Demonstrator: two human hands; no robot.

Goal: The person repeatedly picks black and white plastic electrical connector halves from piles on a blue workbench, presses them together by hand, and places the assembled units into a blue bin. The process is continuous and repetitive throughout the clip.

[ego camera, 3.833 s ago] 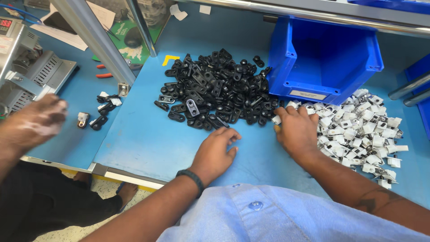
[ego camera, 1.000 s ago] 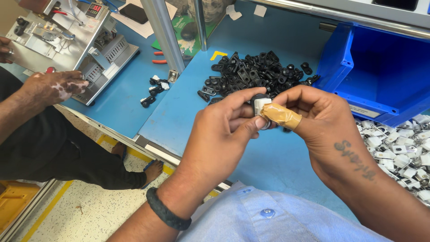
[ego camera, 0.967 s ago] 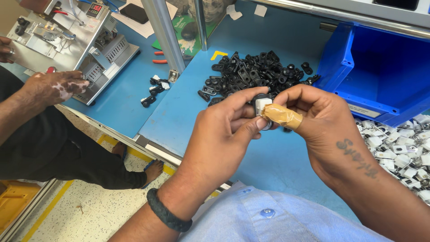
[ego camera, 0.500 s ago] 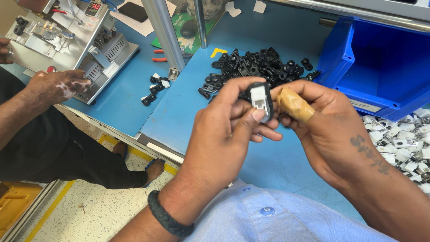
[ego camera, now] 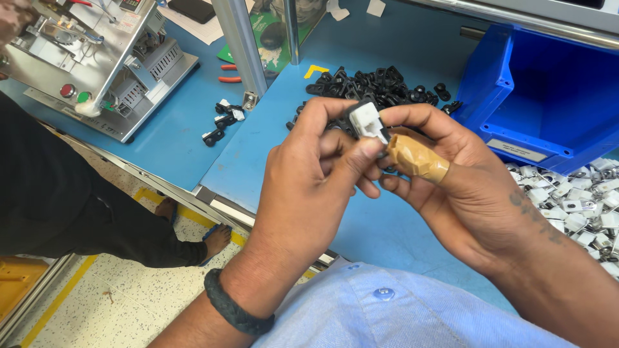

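My left hand [ego camera: 309,180] and my right hand [ego camera: 458,187] meet in front of my chest, both pinching one small part [ego camera: 367,120] made of a white piece set in a black piece. Brown tape wraps my right thumb [ego camera: 418,158]. Behind the hands lies a heap of black plastic parts [ego camera: 380,87] on the blue table [ego camera: 258,161]. A pile of small white parts [ego camera: 580,206] lies to the right, past my right wrist.
A blue bin [ego camera: 554,96] stands at the back right. At the left a co-worker in dark clothes [ego camera: 58,193] sits by a metal machine [ego camera: 97,58]. Several black-and-white assembled pieces [ego camera: 222,119] lie beside a metal post [ego camera: 242,45].
My hands have lifted from the piles on the table and come together near my chest, holding the small part; its white face now turns up toward me.
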